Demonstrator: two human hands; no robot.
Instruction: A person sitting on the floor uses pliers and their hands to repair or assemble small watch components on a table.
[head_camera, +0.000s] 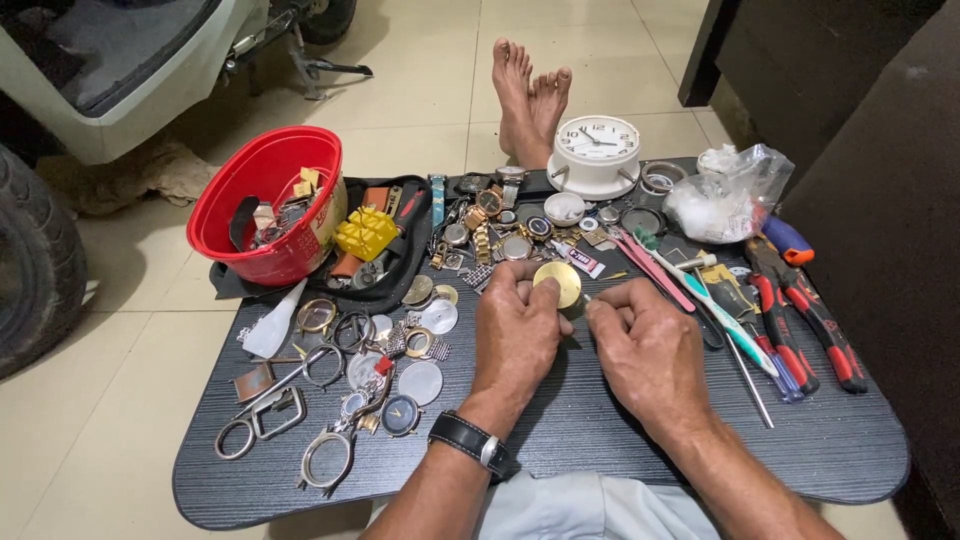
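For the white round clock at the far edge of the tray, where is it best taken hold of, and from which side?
Grip the white clock around its round rim, coming down from above. It appears to lie face up, so the rim is the open part. Its two small side tabs and the close-lying watch parts in front probably make a low approach from the near side awkward.

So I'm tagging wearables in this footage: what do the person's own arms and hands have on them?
The left hand and right hand are bare, with no gloves or rings visible. Both forearms are bare too, no sleeves in view. The left wrist carries a wristwatch with a black strap and a silver-coloured clasp. Nothing shows on the right wrist.
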